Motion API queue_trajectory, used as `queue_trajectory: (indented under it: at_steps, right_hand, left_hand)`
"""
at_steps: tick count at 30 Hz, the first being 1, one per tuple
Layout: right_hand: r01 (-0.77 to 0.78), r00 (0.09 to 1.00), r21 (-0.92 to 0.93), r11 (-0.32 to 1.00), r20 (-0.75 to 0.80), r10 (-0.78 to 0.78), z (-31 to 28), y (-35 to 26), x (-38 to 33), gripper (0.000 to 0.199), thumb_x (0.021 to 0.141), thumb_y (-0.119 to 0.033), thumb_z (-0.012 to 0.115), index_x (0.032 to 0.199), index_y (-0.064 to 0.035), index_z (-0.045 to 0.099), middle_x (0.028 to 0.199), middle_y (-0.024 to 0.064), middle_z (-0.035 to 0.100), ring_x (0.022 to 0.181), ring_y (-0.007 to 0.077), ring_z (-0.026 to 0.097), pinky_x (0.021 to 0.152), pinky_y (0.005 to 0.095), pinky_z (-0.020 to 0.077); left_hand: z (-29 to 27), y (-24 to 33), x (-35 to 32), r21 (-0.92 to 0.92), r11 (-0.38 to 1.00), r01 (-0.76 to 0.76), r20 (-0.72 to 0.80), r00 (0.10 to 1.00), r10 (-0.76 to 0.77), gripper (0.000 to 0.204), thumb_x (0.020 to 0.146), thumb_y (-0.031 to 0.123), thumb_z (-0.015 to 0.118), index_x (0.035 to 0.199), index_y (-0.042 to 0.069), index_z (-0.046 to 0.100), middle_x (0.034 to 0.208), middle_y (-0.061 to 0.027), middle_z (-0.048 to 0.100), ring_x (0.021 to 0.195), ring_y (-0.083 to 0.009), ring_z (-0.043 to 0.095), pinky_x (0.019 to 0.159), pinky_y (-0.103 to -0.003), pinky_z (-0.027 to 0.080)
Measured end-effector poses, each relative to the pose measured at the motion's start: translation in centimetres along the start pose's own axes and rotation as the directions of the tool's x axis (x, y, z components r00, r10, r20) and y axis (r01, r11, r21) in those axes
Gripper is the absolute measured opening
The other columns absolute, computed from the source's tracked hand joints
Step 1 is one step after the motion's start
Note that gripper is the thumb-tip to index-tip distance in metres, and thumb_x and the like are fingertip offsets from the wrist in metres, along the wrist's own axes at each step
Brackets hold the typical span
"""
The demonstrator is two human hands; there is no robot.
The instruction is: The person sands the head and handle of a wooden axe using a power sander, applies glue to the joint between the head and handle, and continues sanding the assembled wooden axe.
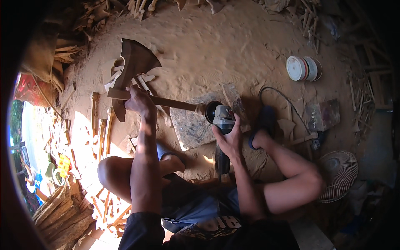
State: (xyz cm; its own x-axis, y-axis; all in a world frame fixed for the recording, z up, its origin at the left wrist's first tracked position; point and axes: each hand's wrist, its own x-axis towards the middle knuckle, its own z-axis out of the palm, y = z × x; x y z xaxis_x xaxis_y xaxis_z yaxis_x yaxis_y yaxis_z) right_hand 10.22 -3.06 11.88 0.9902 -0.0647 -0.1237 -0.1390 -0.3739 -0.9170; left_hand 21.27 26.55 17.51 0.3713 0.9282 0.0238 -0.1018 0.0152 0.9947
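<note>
My left hand [141,101] is closed round the handle of a brown, wooden-looking axe [139,60], close to its head. Its broad curved blade points away from me, and the handle stretches to the right. In my right hand [231,141] is a grey and black angle grinder [225,121], held by its body with the disc end up. The round black disc [211,111] is at the far end of the axe handle; whether it touches or spins I cannot tell. Beneath them lies a flat stone slab [192,131] on the ground.
Wooden pieces [102,133] lie on the sandy ground at left, with more along the far edge. A white bucket [296,68] lies at the far right. A dark cord [287,100] curves past a block [324,114]. A round fan [338,176] stands by my right knee.
</note>
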Motion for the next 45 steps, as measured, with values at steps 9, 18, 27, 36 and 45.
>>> queue_trajectory:
  at_steps: [9, 18, 27, 36, 45]
  right_hand:
    - [-0.069, 0.997, -0.063, 0.996, 0.011, 0.070, 0.4, -1.7, 0.4, 0.099, 0.087, -0.033, 0.091, 0.158, 0.0050, 0.034, 0.125, 0.0281, 0.071, 0.111, 0.0352, 0.073, 0.097, 0.0460, 0.0578]
    - [-0.041, 0.998, -0.036, 0.999, -0.050, 0.039, -0.9, 1.0, 0.4, 0.103, 0.087, -0.038, 0.089, 0.160, 0.0068, 0.032, 0.133, 0.0321, 0.067, 0.118, 0.0418, 0.071, 0.102, 0.0484, 0.0564]
    - [-0.192, 0.978, 0.028, 0.981, 0.083, 0.190, -1.3, 0.1, 0.7, 0.095, 0.089, -0.035, 0.089, 0.155, 0.0079, 0.038, 0.130, 0.0234, 0.067, 0.115, 0.0302, 0.069, 0.101, 0.0424, 0.0550]
    - [-0.126, 0.990, -0.022, 0.992, 0.057, 0.127, -0.4, 1.4, 0.7, 0.098, 0.087, -0.038, 0.090, 0.156, 0.0080, 0.037, 0.130, 0.0273, 0.067, 0.117, 0.0355, 0.069, 0.102, 0.0457, 0.0547]
    - [-0.107, 0.994, -0.078, 0.991, 0.022, 0.109, 0.0, 0.4, -0.2, 0.100, 0.088, -0.038, 0.090, 0.158, 0.0069, 0.034, 0.134, 0.0295, 0.064, 0.117, 0.0378, 0.069, 0.102, 0.0480, 0.0550]
  left_hand:
    - [0.4, -0.9, 0.1, -0.074, 0.996, 0.046, -0.027, 0.998, -0.048, 0.040, 0.093, 0.024, 0.068, 0.063, 0.002, 0.054, 0.059, -0.0048, 0.053, 0.051, -0.0165, 0.050, 0.052, -0.035, 0.043]
    - [-2.4, -4.3, 3.6, -0.303, 0.928, 0.218, 0.154, 0.972, -0.178, 0.017, 0.094, 0.015, 0.065, 0.080, 0.008, 0.060, 0.063, 0.0013, 0.050, 0.052, -0.0130, 0.050, 0.054, -0.037, 0.050]
    - [-2.6, -3.0, 3.4, -0.299, 0.897, 0.327, 0.330, 0.917, -0.224, 0.018, 0.093, 0.014, 0.056, 0.078, 0.019, 0.047, 0.062, 0.0065, 0.037, 0.050, -0.0114, 0.038, 0.060, -0.036, 0.049]
    - [-2.3, -2.5, 3.3, -0.284, 0.905, 0.318, 0.383, 0.903, -0.197, 0.020, 0.093, 0.013, 0.055, 0.077, 0.021, 0.044, 0.061, 0.0072, 0.034, 0.050, -0.0110, 0.036, 0.063, -0.036, 0.049]
    - [-2.4, -3.3, 3.9, -0.293, 0.905, 0.307, 0.355, 0.914, -0.196, 0.021, 0.095, 0.012, 0.054, 0.078, 0.019, 0.045, 0.061, 0.0073, 0.035, 0.048, -0.0106, 0.037, 0.059, -0.036, 0.049]
